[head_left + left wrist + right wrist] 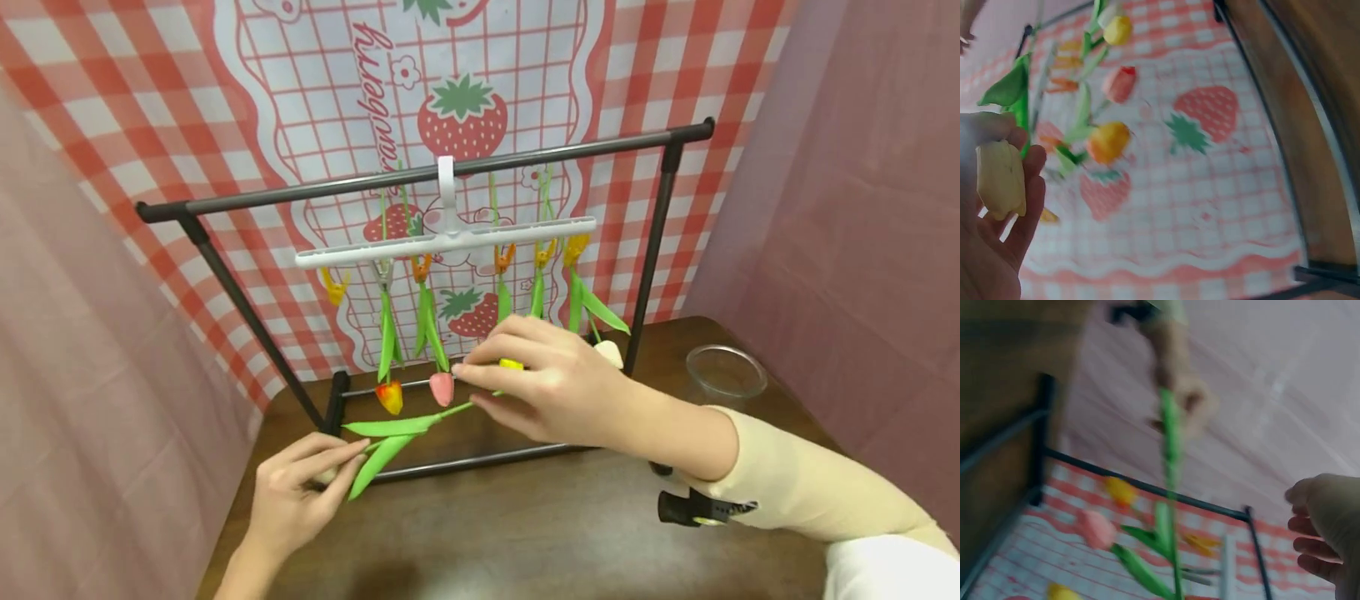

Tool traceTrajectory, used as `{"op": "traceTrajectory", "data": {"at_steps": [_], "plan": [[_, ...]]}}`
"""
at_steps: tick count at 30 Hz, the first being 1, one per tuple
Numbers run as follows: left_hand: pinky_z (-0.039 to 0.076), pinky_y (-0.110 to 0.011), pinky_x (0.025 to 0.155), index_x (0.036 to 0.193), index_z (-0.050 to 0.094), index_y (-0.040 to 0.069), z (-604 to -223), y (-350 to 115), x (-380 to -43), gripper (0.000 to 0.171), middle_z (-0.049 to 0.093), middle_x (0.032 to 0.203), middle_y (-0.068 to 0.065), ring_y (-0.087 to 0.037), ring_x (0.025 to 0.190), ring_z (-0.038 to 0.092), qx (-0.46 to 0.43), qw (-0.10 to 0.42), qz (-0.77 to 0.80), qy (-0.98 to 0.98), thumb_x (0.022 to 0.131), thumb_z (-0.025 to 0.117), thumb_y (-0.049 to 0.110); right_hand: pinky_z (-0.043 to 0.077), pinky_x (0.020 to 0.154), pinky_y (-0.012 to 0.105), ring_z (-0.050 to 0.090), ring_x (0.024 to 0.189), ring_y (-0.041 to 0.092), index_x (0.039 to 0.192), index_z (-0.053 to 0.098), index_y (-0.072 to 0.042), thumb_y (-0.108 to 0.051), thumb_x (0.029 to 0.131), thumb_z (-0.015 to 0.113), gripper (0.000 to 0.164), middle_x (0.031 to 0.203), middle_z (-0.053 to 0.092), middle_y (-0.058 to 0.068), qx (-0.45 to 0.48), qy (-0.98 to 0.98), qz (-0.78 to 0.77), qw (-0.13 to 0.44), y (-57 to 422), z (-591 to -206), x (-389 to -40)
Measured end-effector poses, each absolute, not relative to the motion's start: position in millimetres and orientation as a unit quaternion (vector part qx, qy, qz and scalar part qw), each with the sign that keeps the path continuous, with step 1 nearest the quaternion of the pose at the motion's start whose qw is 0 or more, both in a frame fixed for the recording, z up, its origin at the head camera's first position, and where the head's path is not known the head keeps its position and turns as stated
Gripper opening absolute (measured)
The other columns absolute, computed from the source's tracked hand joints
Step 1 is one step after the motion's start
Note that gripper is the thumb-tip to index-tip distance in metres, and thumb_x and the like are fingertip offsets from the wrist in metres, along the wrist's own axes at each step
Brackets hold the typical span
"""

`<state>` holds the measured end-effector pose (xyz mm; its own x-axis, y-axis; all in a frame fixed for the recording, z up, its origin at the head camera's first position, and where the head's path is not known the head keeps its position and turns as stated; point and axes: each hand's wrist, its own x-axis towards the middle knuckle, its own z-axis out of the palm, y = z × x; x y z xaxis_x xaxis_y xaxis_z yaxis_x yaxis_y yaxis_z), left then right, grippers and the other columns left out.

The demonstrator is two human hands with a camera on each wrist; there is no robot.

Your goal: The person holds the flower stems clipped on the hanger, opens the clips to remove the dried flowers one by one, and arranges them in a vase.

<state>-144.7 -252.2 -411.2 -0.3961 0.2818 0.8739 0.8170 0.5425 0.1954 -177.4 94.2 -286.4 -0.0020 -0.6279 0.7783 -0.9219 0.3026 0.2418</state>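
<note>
My left hand (300,483) pinches the stem of an artificial tulip (393,428) just by its bloom. In the left wrist view the cream bloom (1000,178) sits against the palm. The green stem slants up and right, passing behind my right hand (555,383), whose fingers are extended near it. In the right wrist view that hand (1325,531) stands apart from the stem (1174,544). Beyond, a white hanger (450,242) carries upside-down tulips in clips: orange-yellow (390,398), pink (442,389), yellow (512,364) and white (609,353). The leftmost yellow clip (334,287) bears no flower.
The hanger hooks over a dark metal rack (300,193) standing on the brown table (450,533). At the right back is a clear glass bowl (702,382). Behind the rack hangs a red-checked strawberry cloth (660,67); pink curtains (847,208) flank it.
</note>
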Motion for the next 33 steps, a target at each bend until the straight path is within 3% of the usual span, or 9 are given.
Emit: {"op": "traceTrajectory", "data": {"at_steps": [4, 9, 18, 26, 33], "plan": [[0.049, -0.013, 0.056, 0.094, 0.085, 0.008, -389, -237, -150, 0.035, 0.077, 0.082, -0.002, -0.005, 0.06, 0.061, -0.387, 0.385, -0.299, -0.783, 0.107, 0.065, 0.034, 0.06, 0.083, 0.028, 0.067, 0.098, 0.017, 0.115, 0.081, -0.01, -0.02, 0.085, 0.09, 0.033, 0.105, 0.074, 0.0, 0.562, -0.732, 0.132, 0.362, 91, -305, -176], [0.055, -0.016, 0.058, 0.095, 0.085, 0.011, -372, -225, -155, 0.025, 0.078, 0.083, -0.001, -0.009, 0.063, 0.069, -0.402, 0.345, -0.281, -0.8, 0.104, 0.068, 0.028, 0.06, 0.081, 0.025, 0.068, 0.096, 0.015, 0.114, 0.081, -0.009, -0.023, 0.088, 0.09, 0.031, 0.104, 0.075, -0.001, 0.546, -0.76, 0.125, 0.33, 93, -325, -178], [0.052, -0.015, 0.054, 0.094, 0.084, 0.012, -361, -213, -158, 0.009, 0.079, 0.083, -0.002, -0.004, 0.058, 0.065, -0.41, 0.321, -0.277, -0.808, 0.095, 0.077, 0.017, 0.061, 0.079, 0.023, 0.069, 0.091, 0.013, 0.113, 0.081, -0.006, -0.018, 0.083, 0.093, 0.034, 0.099, 0.076, -0.001, 0.535, -0.771, 0.117, 0.324, 95, -342, -175], [0.051, -0.015, 0.054, 0.094, 0.084, 0.012, -355, -210, -158, 0.009, 0.078, 0.082, -0.001, -0.003, 0.059, 0.063, -0.418, 0.31, -0.287, -0.804, 0.096, 0.077, 0.017, 0.062, 0.076, 0.023, 0.071, 0.087, 0.012, 0.109, 0.082, -0.007, -0.017, 0.082, 0.093, 0.031, 0.094, 0.075, -0.001, 0.519, -0.78, 0.101, 0.336, 93, -344, -173], [0.052, -0.015, 0.054, 0.095, 0.085, 0.013, -354, -204, -161, 0.011, 0.08, 0.084, -0.001, -0.005, 0.062, 0.067, -0.424, 0.299, -0.293, -0.803, 0.087, 0.082, 0.007, 0.061, 0.071, 0.021, 0.07, 0.082, 0.01, 0.106, 0.082, -0.009, -0.018, 0.083, 0.093, 0.028, 0.09, 0.073, -0.002, 0.513, -0.784, 0.099, 0.335, 92, -349, -175]]}}
